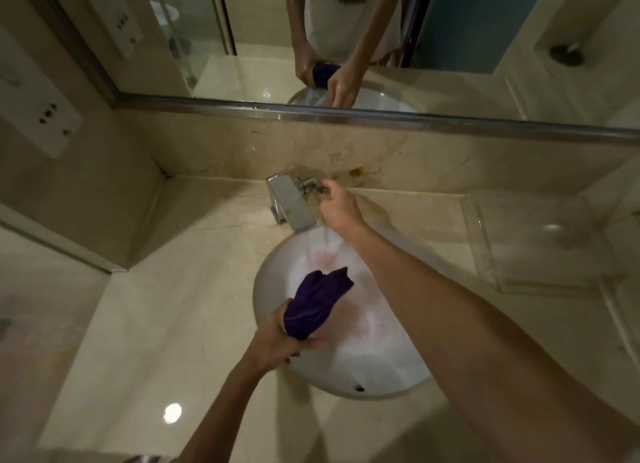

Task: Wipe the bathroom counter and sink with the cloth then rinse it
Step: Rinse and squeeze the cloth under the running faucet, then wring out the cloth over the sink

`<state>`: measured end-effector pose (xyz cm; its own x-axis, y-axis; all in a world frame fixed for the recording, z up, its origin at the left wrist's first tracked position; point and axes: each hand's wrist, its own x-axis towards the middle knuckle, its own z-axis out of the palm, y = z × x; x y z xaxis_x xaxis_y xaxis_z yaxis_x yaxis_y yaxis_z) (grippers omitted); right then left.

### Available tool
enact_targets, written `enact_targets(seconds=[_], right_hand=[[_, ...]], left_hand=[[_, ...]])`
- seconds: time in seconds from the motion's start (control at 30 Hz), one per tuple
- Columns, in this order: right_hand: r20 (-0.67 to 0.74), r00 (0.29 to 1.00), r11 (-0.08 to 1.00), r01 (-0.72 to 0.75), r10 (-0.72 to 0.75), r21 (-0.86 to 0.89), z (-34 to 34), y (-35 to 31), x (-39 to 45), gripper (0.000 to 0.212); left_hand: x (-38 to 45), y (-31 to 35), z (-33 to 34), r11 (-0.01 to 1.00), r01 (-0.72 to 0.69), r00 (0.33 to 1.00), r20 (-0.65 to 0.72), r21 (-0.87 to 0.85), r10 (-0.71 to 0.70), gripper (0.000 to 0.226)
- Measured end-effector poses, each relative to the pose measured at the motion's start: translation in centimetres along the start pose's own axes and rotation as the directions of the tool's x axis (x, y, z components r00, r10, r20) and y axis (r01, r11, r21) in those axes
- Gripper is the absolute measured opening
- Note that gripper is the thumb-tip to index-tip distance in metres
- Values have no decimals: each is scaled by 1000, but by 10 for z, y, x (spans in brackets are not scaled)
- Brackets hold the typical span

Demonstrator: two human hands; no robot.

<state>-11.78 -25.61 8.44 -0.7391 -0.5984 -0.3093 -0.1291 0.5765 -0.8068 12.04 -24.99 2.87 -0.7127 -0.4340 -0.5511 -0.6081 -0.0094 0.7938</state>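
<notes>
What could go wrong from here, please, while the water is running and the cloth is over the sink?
1. The cloth, gripped in the left hand, sits beside the stream rather than under it, so it may not get rinsed.
2. Pinkish water already tints the sink; the cloth may be shedding dye that could leave a stain.
3. The right hand is on the tap handle; a stronger flow could splash onto the counter.

Bathroom: sink [273, 310], faucet [291, 203], mirror [485, 47] (marble counter [166, 307]).
</notes>
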Motion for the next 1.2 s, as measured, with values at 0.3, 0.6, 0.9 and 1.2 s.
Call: enact_targets(seconds=[0.3, 0.6, 0.9, 1.2], right_hand=[[175, 985, 967, -46, 1, 251, -32, 23, -78, 45], [258, 950, 856, -279, 178, 436, -28, 79, -150, 46], [182, 966, 829, -253, 185, 498, -76, 102, -162, 36], [200, 941, 810, -337, 273, 480, -87, 108, -181, 54]], left_hand=[[-8, 17, 12, 877, 30, 998, 68, -480, 3, 75], [-6, 35, 36, 926, -155, 986, -2, -345, 165, 58], [4, 59, 39, 958, -284, 938, -197, 35, 285, 24], [2, 86, 40, 957, -240, 968, 38, -162, 249, 45]])
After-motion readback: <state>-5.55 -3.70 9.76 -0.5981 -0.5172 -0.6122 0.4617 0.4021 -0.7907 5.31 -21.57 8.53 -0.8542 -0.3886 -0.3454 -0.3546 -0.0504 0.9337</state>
